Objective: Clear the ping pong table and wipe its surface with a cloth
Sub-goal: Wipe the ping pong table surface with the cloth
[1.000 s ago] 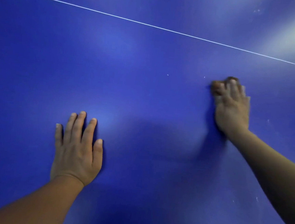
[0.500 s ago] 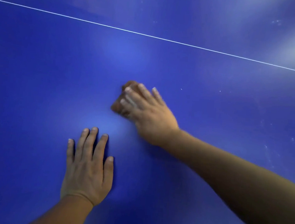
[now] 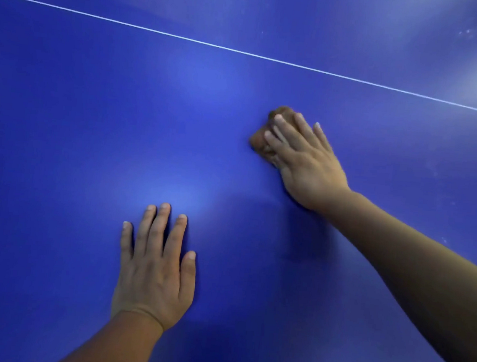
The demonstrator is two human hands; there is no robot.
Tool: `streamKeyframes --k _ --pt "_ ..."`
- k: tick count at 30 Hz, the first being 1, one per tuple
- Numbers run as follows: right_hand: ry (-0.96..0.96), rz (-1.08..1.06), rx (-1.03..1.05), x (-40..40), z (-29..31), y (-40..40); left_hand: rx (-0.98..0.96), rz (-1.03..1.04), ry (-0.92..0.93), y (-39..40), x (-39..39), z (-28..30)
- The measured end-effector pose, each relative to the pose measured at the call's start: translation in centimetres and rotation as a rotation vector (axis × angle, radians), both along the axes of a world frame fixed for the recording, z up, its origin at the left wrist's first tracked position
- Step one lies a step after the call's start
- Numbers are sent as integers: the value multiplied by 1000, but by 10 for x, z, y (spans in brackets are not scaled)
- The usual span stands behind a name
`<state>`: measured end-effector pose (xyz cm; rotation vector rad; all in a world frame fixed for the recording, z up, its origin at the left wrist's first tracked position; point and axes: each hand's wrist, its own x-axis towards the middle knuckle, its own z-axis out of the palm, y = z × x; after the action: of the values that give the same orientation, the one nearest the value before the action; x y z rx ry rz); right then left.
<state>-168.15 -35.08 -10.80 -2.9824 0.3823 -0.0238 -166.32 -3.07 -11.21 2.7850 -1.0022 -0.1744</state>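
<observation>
Brown cloth (image 3: 264,134), bunched small, lies on the blue ping pong table (image 3: 76,137), right of centre in view and on the near side of the thin white line (image 3: 242,52) that crosses the surface. Right hand (image 3: 302,163) lies flat on top of the cloth, fingers (image 3: 286,128) straight and slightly spread, pressing it to the surface (only the cloth's far and left edges show past the fingertips). Right forearm reaches in from the lower right. Left hand (image 3: 156,271) rests palm-down on the bare table, nearer the camera and well apart from the cloth; fingers straight and close together, holding nothing. Pale specks (image 3: 465,32) dot the table at far right. Soft glare patches on the surface above the left hand.
</observation>
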Motion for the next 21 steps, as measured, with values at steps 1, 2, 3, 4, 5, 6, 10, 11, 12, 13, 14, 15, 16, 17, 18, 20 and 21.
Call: streamKeyframes --k 1,2,3,4,5,6,10,11,12,13,14,15,16,17,18,20,21 --pt "-5 -72 7 -2 -1 -10 1 -3 3 1 0 -1" --pt "-18 -210 15 -6 0 -23 -1 -6 4 1 0 -1" --pt "-26 -355 18 -11 0 -37 1 -7 5 2 0 0" --pt "-24 -458 26 -17 1 -45 6 -7 8 1 -1 0" --pt "-25 -485 27 -19 0 -45 12 -7 13 1 -1 0" --pt "-32 -440 7 -18 0 -35 14 -8 13 1 -1 0" --pt "-68 -108 -36 20 -8 51 -9 -15 -1 2 1 -3" --pt "-67 -64 -17 38 -7 72 -18 -13 -8 2 1 -3" --pt "-60 -35 9 58 -5 90 -23 -12 -11 2 1 -4" --pt "-51 -16 34 78 -3 103 -22 -11 -9 1 1 -4" --pt "-36 -8 49 95 -2 109 -19 -11 -6 1 1 -3" --pt "-21 -1 46 110 -1 105 -19 -13 -5 1 2 -4" --pt "-3 0 31 119 -2 92 -21 -15 -7 1 2 -4" --pt "2 -20 14 121 -2 69 -22 -16 -10 1 2 -5" --pt "-4 -76 1 118 -3 39 -18 -16 -12 1 1 -5" --pt "-60 -276 -62 92 -3 -33 -6 -16 -13 1 1 -5" --pt "-74 -408 -107 73 -1 -72 -3 -17 -7 1 1 -4"
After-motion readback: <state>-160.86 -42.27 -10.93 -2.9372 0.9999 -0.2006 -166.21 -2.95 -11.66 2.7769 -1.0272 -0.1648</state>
